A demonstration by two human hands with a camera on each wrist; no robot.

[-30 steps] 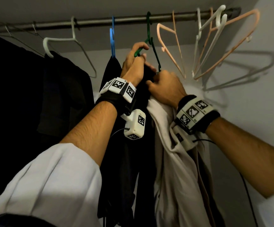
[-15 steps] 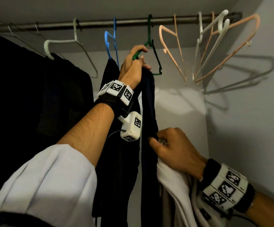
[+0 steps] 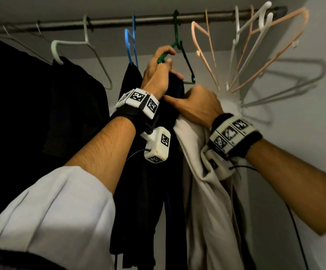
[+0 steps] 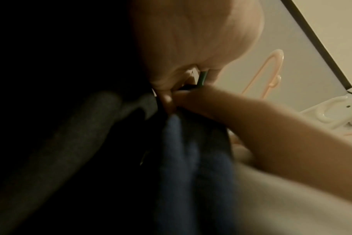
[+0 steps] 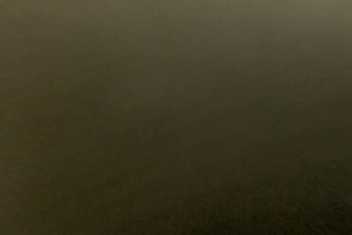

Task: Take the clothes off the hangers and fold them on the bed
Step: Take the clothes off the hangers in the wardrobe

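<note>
A dark navy cloth garment [image 3: 174, 106] hangs from a thin green plastic hanger [image 3: 179, 45] on the metal closet rod [image 3: 148, 20]. The left hand [image 3: 158, 75] curls around the hanger's arm. The right hand [image 3: 197, 106] pinches the garment just below, with pale beige clothes [image 3: 203, 191] draped under its wrist.

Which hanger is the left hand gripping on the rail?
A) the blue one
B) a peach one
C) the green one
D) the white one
C: in the head view the left hand has its fingers curled round the green hanger, which hooks over the rail.
</note>
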